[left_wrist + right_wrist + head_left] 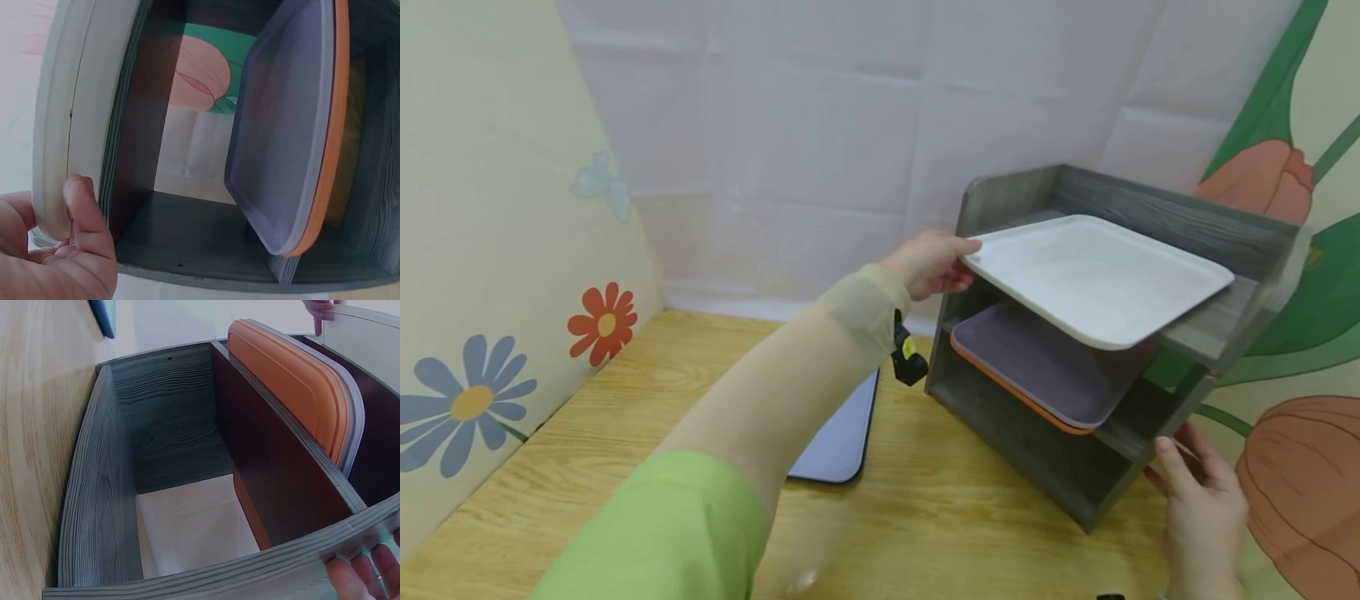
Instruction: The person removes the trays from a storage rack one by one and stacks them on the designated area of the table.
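A white tray [1097, 279] lies at the top level of a grey wooden shelf unit [1015, 454], its front part jutting past the edge. My left hand [931, 262] pinches its left corner, thumb on one face and fingers on the other, as the left wrist view also shows. On the middle level a purple-grey tray [281, 125] sits on top of an orange tray [287, 381], and both stick out in front. At the unit's right side, my right hand [1206, 508] touches the outer side panel with its fingertips [347, 578]; nothing is gripped there.
A pale blue tray with a dark rim [842, 437] lies on the wooden table [625, 425], partly hidden behind my left forearm. White cloth [820, 150] hangs behind. Painted walls with flowers stand at the left and right.
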A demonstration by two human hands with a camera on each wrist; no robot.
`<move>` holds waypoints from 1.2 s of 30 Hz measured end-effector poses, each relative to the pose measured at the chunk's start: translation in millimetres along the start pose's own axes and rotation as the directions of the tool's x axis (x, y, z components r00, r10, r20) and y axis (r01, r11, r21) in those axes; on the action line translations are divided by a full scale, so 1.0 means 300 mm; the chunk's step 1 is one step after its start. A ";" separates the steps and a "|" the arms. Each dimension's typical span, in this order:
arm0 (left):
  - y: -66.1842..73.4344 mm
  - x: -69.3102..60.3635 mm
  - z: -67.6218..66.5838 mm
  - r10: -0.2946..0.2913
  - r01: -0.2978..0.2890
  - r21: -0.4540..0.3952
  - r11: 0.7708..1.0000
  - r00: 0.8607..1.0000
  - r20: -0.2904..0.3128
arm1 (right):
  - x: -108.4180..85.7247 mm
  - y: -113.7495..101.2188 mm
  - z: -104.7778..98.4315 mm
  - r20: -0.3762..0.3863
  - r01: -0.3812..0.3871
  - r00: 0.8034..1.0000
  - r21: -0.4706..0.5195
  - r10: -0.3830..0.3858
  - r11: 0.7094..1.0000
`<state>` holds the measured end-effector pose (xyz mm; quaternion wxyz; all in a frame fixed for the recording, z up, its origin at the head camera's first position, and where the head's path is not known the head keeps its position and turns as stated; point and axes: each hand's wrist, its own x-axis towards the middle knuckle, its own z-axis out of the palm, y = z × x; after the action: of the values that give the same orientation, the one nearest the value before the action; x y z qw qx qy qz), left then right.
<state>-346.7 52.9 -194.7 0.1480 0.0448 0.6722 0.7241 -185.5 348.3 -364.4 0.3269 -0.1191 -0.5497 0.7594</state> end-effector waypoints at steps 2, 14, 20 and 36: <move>0.000 0.003 0.004 -0.018 0.018 -0.028 0.999 1.000 -0.007 | 0.000 0.001 0.000 0.001 0.002 1.000 0.001 -0.002 1.000; 0.005 0.009 0.031 -0.068 0.058 -0.112 0.992 0.993 -0.093 | 0.004 0.008 -0.001 0.006 -0.006 1.000 -0.010 0.006 1.000; 0.001 -0.005 0.032 -0.053 0.036 -0.104 0.994 0.985 -0.163 | 0.006 0.007 0.001 0.012 -0.010 1.000 -0.010 0.010 1.000; -0.017 -0.055 -0.053 0.046 -0.073 -0.095 0.993 0.966 -0.255 | 0.014 0.005 0.004 0.007 -0.011 1.000 0.025 0.011 1.000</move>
<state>-334.3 33.3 -199.0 0.0415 -0.0352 0.6455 0.7619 -189.7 349.8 -364.5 0.3224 -0.1154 -0.5405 0.7685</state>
